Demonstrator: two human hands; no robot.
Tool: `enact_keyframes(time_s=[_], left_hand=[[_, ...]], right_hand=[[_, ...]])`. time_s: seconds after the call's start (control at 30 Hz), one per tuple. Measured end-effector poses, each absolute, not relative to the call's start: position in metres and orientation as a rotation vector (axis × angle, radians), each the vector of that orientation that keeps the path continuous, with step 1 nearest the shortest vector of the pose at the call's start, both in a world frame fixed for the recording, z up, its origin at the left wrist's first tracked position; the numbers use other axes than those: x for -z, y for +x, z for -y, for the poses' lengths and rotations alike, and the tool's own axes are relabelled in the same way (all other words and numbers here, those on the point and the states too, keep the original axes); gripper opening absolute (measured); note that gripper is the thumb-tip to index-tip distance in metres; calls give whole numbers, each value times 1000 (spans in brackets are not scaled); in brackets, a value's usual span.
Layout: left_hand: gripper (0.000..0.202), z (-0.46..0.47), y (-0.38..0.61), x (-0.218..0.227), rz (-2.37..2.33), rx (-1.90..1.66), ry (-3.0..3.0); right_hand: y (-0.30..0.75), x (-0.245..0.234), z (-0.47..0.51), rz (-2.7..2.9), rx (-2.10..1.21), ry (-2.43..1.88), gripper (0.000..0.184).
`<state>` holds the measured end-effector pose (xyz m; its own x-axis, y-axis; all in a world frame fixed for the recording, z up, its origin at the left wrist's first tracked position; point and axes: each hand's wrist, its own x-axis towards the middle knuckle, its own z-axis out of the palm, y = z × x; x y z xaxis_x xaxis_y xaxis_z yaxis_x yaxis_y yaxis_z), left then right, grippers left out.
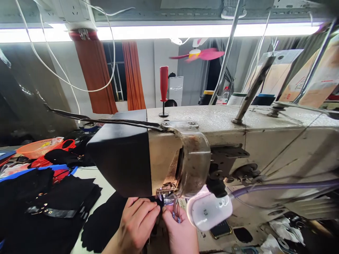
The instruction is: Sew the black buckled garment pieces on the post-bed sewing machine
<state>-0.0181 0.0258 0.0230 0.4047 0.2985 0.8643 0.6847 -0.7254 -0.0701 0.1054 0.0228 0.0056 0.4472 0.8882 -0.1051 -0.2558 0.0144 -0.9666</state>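
Note:
A worn cream sewing machine with a black head cover fills the middle of the view. Under its needle area, my left hand pinches a small piece of black fabric right at the presser foot. My right hand sits beside it, fingers closed close to the foot, touching the same fabric. More black fabric trails left from under my left hand. A black strap runs along the machine's top.
A pile of black pieces with a buckled strap lies at the left. An orange basket stands behind it. A white lamp head hangs beside the needle. A red-handled screwdriver stands on the machine top. A phone lies under the arm.

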Motion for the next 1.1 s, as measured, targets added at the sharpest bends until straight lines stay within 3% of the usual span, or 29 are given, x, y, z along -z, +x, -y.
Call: enact_keyframes(time_s=[0.53,0.77,0.87,0.97,1.1], left_hand=[[16,-33,-26,-24,724,1115,-2238],[19,-34,-26,-23,688,1105,-2240],[19,-36,-27,-22,690,1080,-2237],[17,-38,-26,-18,695,1088,-2228],[13,-40,-25,-13,709,1128,-2227]], right_hand=[[107,-29,-16,650,-1195,-1223,22],[113,-22,-6,741,-1367,-1150,38],[124,-11,-5,855,-1342,-1106,44],[139,1,-3,997,-1259,-1088,32],[156,21,0,1043,-971,-1201,40]])
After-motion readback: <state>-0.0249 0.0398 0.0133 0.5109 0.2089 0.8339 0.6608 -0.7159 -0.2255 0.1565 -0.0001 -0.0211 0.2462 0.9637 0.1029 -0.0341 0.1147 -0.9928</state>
